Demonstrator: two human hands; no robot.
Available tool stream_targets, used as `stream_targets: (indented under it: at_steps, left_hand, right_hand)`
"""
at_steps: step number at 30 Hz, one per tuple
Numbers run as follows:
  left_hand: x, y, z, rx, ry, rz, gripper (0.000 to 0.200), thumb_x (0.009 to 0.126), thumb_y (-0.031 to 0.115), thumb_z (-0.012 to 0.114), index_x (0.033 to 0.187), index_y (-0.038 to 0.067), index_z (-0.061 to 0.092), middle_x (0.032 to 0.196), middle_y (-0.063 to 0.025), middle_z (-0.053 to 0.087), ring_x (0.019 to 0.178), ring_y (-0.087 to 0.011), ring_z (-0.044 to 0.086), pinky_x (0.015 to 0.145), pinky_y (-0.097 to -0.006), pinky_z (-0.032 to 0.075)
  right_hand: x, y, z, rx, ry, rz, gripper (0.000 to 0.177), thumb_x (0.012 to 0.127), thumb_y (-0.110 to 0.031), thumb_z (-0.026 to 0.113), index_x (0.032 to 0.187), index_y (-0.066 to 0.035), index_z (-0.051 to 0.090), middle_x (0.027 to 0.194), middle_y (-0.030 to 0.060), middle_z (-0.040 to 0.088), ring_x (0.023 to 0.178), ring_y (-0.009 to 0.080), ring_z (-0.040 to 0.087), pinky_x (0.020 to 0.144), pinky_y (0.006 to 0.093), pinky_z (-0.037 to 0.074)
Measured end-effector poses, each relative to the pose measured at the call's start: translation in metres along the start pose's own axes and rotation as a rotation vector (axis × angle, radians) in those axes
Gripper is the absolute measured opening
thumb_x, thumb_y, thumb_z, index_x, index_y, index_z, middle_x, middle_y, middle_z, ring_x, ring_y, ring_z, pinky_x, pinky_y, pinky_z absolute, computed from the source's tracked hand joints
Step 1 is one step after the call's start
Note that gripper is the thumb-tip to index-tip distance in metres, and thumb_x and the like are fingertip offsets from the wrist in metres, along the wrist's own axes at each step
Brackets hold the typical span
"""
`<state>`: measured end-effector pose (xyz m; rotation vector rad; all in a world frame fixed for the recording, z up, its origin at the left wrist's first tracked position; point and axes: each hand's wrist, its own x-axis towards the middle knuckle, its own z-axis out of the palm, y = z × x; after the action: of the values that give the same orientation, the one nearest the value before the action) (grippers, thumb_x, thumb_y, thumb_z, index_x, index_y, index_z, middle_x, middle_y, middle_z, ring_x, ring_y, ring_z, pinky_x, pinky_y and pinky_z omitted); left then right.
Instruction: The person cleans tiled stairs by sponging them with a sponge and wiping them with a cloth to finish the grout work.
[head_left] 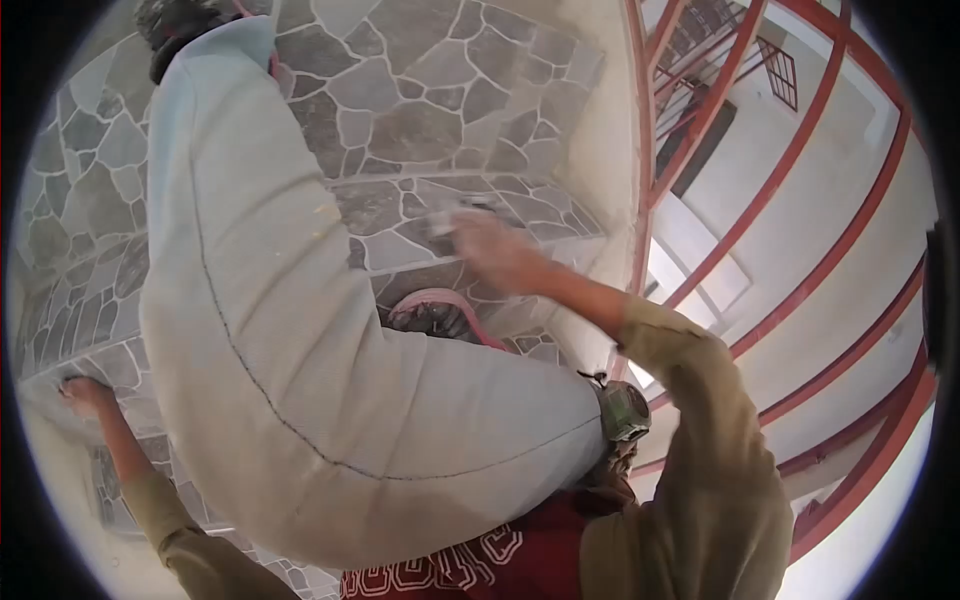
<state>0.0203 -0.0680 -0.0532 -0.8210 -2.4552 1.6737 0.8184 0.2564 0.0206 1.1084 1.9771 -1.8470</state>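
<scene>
My right hand (500, 255) is above a stone-faced step (385, 250), smeared by motion. Its fingers are closed round a small grey-white object (440, 225), too blurred to name. Far to the left, my left hand (88, 397) rests on the edge of a stone step, its fingers bent against the surface. I see nothing clear in it, though a small dark spot shows by the fingertips. Between my hands are my legs in pale trousers (260, 300), bent in a crouch.
Red metal railing bars (790, 190) curve along the right side, with a lower floor beyond them. A pink strap (440, 297) of footwear shows under my knee. Irregular grey stones with pale joints (420, 110) cover the steps. A cream wall edge (605, 140) borders them.
</scene>
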Motion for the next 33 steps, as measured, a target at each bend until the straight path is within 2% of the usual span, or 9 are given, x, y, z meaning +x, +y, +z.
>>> stream_targets:
  at_steps: [4, 7, 10, 16, 20, 26, 30, 32, 33]
  left_hand:
    - [-0.028, 0.011, -0.049, -0.983, 0.143, -0.457, 0.053, 0.097, 0.038, 0.039, 0.127, -0.001, 0.059, 0.13, -0.0232, 0.058, 0.122, -0.0427, 0.053, 0.102, -0.0498, 0.043]
    - [-0.048, 0.019, -0.102, -1.123, 0.079, -0.55, 0.053, 0.097, 0.037, 0.037, 0.127, -0.001, 0.059, 0.131, -0.0242, 0.057, 0.121, -0.043, 0.053, 0.104, -0.0492, 0.041]
    - [-0.012, -0.015, 0.015, -0.527, 0.372, -0.011, 0.052, 0.098, 0.036, 0.038, 0.127, -0.002, 0.059, 0.131, -0.0249, 0.057, 0.12, -0.0425, 0.053, 0.105, -0.0476, 0.04]
    - [0.012, -0.022, 0.061, -0.842, 0.319, -0.204, 0.046, 0.097, 0.029, 0.04, 0.125, -0.002, 0.06, 0.131, -0.0237, 0.057, 0.121, -0.0397, 0.054, 0.104, -0.0445, 0.042]
    - [-0.021, 0.006, -0.036, -1.114, 0.203, -0.489, 0.042, 0.096, 0.025, 0.041, 0.122, -0.002, 0.061, 0.128, -0.0208, 0.06, 0.121, -0.0386, 0.054, 0.103, -0.0437, 0.043]
    - [0.019, -0.015, 0.069, -0.51, 0.31, -0.153, 0.038, 0.096, 0.025, 0.046, 0.119, 0.002, 0.063, 0.122, -0.0178, 0.063, 0.116, -0.0331, 0.058, 0.1, -0.045, 0.046]
    - [0.001, 0.015, -0.006, -0.546, 0.116, -0.159, 0.038, 0.096, 0.023, 0.042, 0.118, 0.002, 0.065, 0.122, -0.0192, 0.064, 0.115, -0.0349, 0.06, 0.1, -0.0479, 0.046]
    - [-0.002, 0.033, -0.004, -0.067, 0.12, 0.113, 0.037, 0.096, 0.023, 0.045, 0.119, 0.002, 0.064, 0.121, -0.0191, 0.064, 0.114, -0.0353, 0.06, 0.098, -0.0491, 0.047]
    - [-0.005, 0.027, 0.005, 0.201, 0.113, 0.241, 0.037, 0.096, 0.023, 0.046, 0.12, 0.002, 0.064, 0.12, -0.019, 0.064, 0.114, -0.0356, 0.06, 0.098, -0.0497, 0.047]
  right_hand:
    - [-0.154, 0.111, -0.071, -0.823, -0.183, 0.08, 0.048, 0.103, -0.032, 0.042, 0.137, 0.002, 0.047, 0.142, 0.0241, 0.045, 0.133, 0.0372, 0.043, 0.114, 0.0416, 0.03]
    - [-0.139, 0.148, -0.075, -0.398, 0.062, 0.463, 0.033, 0.097, -0.022, 0.046, 0.114, 0.003, 0.058, 0.127, 0.026, 0.057, 0.121, 0.0391, 0.053, 0.106, 0.0443, 0.04]
    - [-0.099, 0.179, -0.083, -0.355, -0.014, 0.68, 0.04, 0.098, -0.026, 0.044, 0.122, 0.003, 0.056, 0.126, 0.0266, 0.057, 0.121, 0.039, 0.053, 0.105, 0.0426, 0.04]
    - [-0.072, 0.249, -0.072, -0.387, -0.065, 0.679, 0.046, 0.101, -0.031, 0.045, 0.135, -0.001, 0.051, 0.134, 0.0248, 0.054, 0.129, 0.0364, 0.048, 0.109, 0.0405, 0.036]
    - [-0.127, 0.198, -0.077, -0.351, 0.091, 0.58, 0.042, 0.101, -0.03, 0.046, 0.13, -0.001, 0.055, 0.135, 0.0228, 0.054, 0.129, 0.0367, 0.049, 0.11, 0.0395, 0.036]
    - [-0.125, 0.15, -0.043, -0.613, -0.007, 0.541, 0.035, 0.098, -0.023, 0.046, 0.125, -0.005, 0.06, 0.134, 0.0158, 0.057, 0.124, 0.0304, 0.053, 0.107, 0.0402, 0.039]
    - [0.034, -0.017, 0.077, -0.423, 0.197, -0.308, 0.034, 0.08, -0.028, 0.068, 0.11, -0.013, 0.068, 0.126, 0.0083, 0.06, 0.132, 0.0284, 0.041, 0.11, 0.0462, 0.032]
    - [0.083, -0.115, 0.048, 0.218, -0.153, 0.337, 0.032, 0.079, -0.031, 0.068, 0.105, -0.014, 0.069, 0.125, 0.0123, 0.06, 0.129, 0.0319, 0.045, 0.109, 0.045, 0.034]
    - [0.081, -0.085, 0.081, 0.315, -0.027, 0.105, 0.034, 0.078, -0.034, 0.068, 0.105, -0.013, 0.069, 0.124, 0.0138, 0.06, 0.127, 0.0324, 0.047, 0.109, 0.0448, 0.035]
